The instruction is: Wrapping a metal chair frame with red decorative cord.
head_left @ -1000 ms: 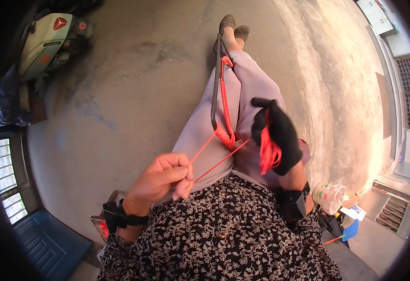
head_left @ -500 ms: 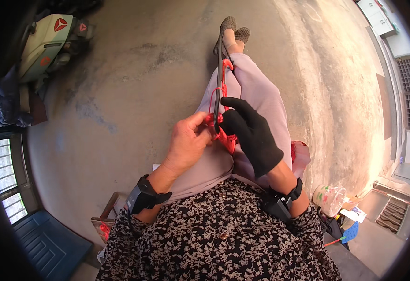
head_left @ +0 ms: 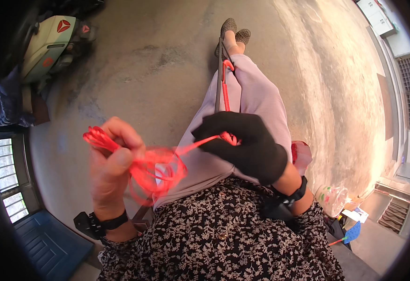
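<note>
Red cord bunched in the left hand, black frame under the right

At the far left, toward 9 o'clock, a barred window lets in light. A blue panel sits at 8 o'clock and a pale scooter at 10.

The bare left hand, a black band at its wrist, is raised just below 9 o'clock. It is a little blurred; thumb and fingers pinch a folded bunch of the cord, whose end sticks out toward 10 o'clock. Loose loops hang on the bunch's 4 o'clock side, and a taut strand runs from them toward 3 o'clock, up to the other hand.

The frame, narrow and partly wrapped in red, lies along the legs, its far end at 12 o'clock near the shoes. A red hook shape shows partway down it.

The right hand, in a black glove, is close to the centre, on the 3 o'clock side. Its fingers curl closed over the frame's near end, where a bit of red shows; how firmly they press, I cannot tell. Pale trousers lie beneath, a patterned shirt at 6 o'clock.

Farther right, a clear bag and a blue swatter sit at 4 o'clock, a white cabinet at 2
</note>
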A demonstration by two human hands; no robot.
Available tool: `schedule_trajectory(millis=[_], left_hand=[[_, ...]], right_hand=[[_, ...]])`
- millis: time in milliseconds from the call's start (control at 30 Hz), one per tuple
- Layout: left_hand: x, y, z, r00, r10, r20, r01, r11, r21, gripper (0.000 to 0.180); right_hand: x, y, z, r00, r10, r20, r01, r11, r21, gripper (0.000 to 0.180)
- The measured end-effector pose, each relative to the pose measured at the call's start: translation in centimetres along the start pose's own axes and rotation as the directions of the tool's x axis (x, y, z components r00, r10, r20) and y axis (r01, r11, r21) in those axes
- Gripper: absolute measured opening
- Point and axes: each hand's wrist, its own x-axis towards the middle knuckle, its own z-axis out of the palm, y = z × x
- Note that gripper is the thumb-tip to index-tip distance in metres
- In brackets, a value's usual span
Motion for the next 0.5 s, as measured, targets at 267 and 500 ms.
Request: schedule_trajectory(millis=[267,500], left_hand=[[2.9,-8.2,0.8,0.981,-0.177,-0.084,0.188,0.728,0.659,0.034],[3.7,-12.1,1.6,0.994,-0.004,-0.106,0.083,0.655,0.752,0.031]], right_hand=[[-5.1,-0.2,-0.1,0.876,0.483,-0.008,-0.264,0.493,0.829,0.014],[-5.7,-0.6,0.3,0.855,0.518,0.000,-0.361,0.597,0.717,0.014]])
